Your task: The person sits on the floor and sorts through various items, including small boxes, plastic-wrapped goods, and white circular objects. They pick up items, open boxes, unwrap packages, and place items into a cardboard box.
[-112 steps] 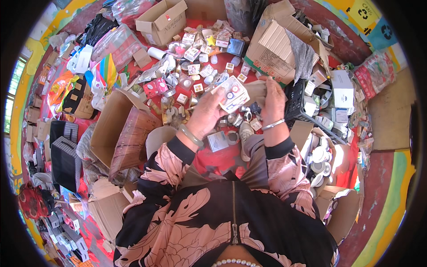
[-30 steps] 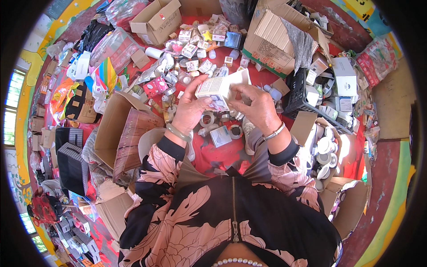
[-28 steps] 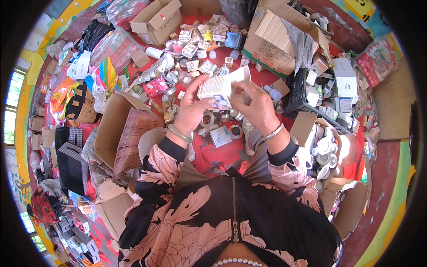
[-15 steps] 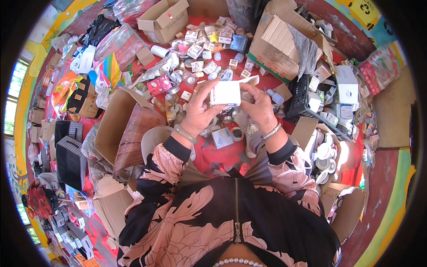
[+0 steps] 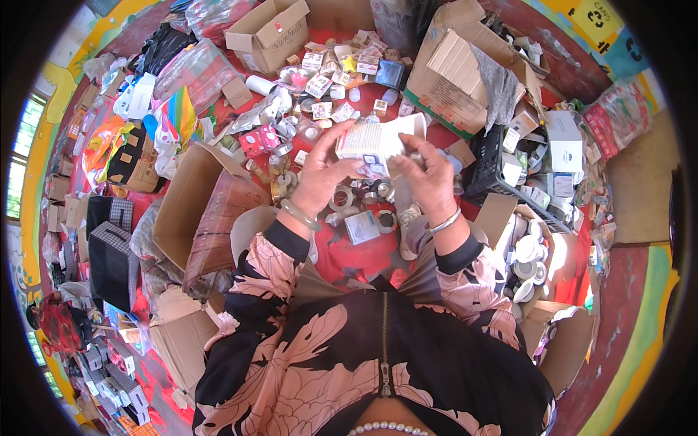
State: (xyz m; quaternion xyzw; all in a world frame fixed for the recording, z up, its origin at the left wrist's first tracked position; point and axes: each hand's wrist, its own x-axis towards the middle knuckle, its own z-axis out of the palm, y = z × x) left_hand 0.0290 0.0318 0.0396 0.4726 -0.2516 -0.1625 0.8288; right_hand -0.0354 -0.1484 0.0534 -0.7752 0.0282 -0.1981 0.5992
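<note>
My left hand [image 5: 325, 173] grips a small white carton [image 5: 369, 139] with printed sides, held up in front of me. Its flap stands open at the right end. My right hand [image 5: 427, 178] is at that open end, fingers pinched on the flap or something small there; what exactly is hidden. Below both hands, several round tape rolls and small jars [image 5: 363, 207] lie on the red cloth [image 5: 342, 254]. A small pale box [image 5: 361, 227] rests just under my wrists.
Many small printed packets [image 5: 327, 91] are strewn ahead. An open cardboard box [image 5: 270, 33] stands at the back, a larger one [image 5: 451, 73] at back right, another [image 5: 190, 207] to my left. A black crate [image 5: 494, 163] and white cups [image 5: 527, 258] sit on the right.
Earlier my hands reached among the packets on the cloth. Since then both hands have lifted the white carton and turned it, and its flap now stands open at the right.
</note>
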